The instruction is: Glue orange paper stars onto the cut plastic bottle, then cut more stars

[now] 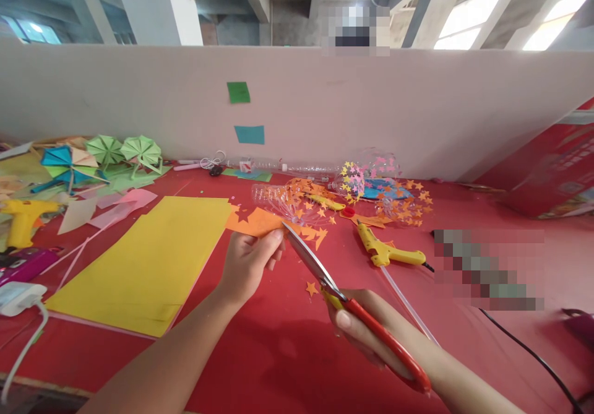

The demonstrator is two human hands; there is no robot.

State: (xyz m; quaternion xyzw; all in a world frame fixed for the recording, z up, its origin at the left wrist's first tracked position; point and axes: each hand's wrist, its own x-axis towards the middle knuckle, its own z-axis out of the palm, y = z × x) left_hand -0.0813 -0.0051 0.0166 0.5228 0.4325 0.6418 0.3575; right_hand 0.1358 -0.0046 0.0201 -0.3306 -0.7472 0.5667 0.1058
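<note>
My left hand point(253, 262) pinches a sheet of orange paper point(257, 221) whose edges have star-shaped cut-outs. In my right hand point(366, 327) is a pair of scissors point(310, 258) with red handles; the blade tips lie at the paper's edge, close to my left fingertips. The blades look nearly closed. A loose orange paper star point(312, 288) rests on the red table point(278, 358) just left of the scissors. Beyond the paper are clear plastic bottle pieces with strands bearing orange stars point(408, 207).
Yellow paper sheets point(148, 259) lie at left, with paper umbrellas point(142, 151) behind. A yellow glue gun point(385, 250) with a clear glue stick lies at right; another yellow glue gun point(23, 219) is far left. A white partition point(185, 98) stands along the back.
</note>
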